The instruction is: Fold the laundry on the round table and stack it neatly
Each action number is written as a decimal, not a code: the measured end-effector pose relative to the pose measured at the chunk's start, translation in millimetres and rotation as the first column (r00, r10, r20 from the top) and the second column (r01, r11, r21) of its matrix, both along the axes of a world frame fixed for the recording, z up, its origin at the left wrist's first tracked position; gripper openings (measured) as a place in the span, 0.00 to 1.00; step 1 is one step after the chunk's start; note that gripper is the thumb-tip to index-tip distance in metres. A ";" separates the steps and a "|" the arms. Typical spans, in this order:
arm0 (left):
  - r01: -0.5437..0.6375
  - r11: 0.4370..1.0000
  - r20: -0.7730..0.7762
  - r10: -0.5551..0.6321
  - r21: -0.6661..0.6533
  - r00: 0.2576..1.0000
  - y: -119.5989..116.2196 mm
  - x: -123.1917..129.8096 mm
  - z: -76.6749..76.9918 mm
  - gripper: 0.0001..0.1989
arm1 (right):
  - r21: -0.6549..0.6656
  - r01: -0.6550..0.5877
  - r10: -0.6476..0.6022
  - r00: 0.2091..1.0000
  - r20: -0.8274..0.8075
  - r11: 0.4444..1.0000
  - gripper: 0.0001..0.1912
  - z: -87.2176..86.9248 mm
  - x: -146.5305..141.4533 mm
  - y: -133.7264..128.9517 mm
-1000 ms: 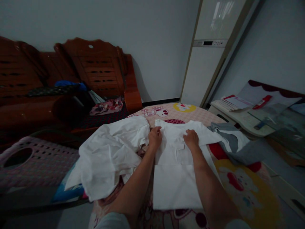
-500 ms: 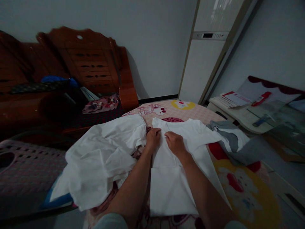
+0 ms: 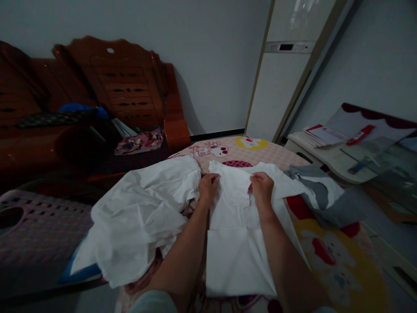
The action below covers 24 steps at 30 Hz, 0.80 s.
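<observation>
A white shirt lies partly folded on the patterned tablecloth, its neckline away from me and one sleeve stretched to the right. My left hand pinches the shirt's folded left edge near the shoulder. With fingers closed, my right hand grips a folded-over flap of the same shirt, probably a sleeve, and holds it toward the middle. Just left of my left forearm is a heap of white cloth. What my fingertips press together is partly hidden.
Grey-and-white clothing hangs at the table's right side. Beyond it stands a side table with papers and a red object. A wooden chair is behind on the left, and a pink woven basket sits at the left.
My right hand has moved right, drawing the flap of the shirt across and spreading it out. My left hand stays at the shirt's left edge.
</observation>
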<state>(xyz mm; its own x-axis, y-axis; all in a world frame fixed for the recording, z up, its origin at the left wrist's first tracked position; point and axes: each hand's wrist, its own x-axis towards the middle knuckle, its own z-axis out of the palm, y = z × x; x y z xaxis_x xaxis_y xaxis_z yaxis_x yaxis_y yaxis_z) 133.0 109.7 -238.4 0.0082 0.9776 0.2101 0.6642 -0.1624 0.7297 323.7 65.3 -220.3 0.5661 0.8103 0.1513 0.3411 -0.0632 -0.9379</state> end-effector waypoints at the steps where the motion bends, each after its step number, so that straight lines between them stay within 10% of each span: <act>1: -0.003 1.000 -0.004 0.003 0.008 1.000 -0.7 0.6 0.6 0.13 | -0.020 0.075 -0.076 0.995 -0.064 0.997 0.12 -3.9 10.7 3.0; 11: 0.063 0.997 -0.096 -0.058 0.046 0.994 -2.5 4.7 -2.2 0.14 | -0.058 -0.033 0.041 0.988 0.148 0.998 0.11 -18.2 18.8 5.3; 18: 0.186 0.972 -0.233 -0.149 0.144 0.961 1.5 7.2 -16.0 0.17 | -0.075 0.247 -0.236 0.963 0.130 0.966 0.04 -18.6 34.9 6.3; 24: 0.285 0.953 -0.377 -0.229 0.100 0.897 -2.9 11.3 -17.6 0.20 | -0.259 0.187 -0.060 0.900 0.431 0.948 0.09 -8.7 33.6 -0.9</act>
